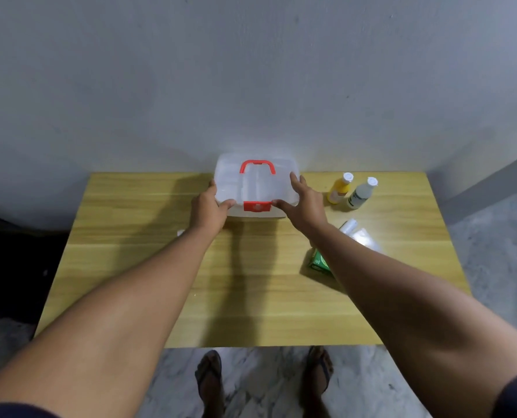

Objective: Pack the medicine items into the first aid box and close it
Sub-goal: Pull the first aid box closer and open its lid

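Observation:
A translucent white first aid box (pixel 260 188) with a red handle and a red front latch stands closed at the far middle of the wooden table (pixel 160 267). My left hand (pixel 210 208) grips its left front corner, thumb on the lid's front edge. My right hand (pixel 304 203) grips the right front corner the same way. To the right stand a yellow bottle (pixel 339 190) and a white bottle (pixel 360 194), both white-capped. Nearer lie clear plastic packets (pixel 361 235) and a green carton (pixel 319 262), partly hidden by my right forearm.
A small white item (pixel 180 233) peeks out beside my left forearm. A grey wall rises directly behind the table. The table's front edge is near my sandalled feet (pixel 263 378) on a marbled floor. Something dark sits to the table's left.

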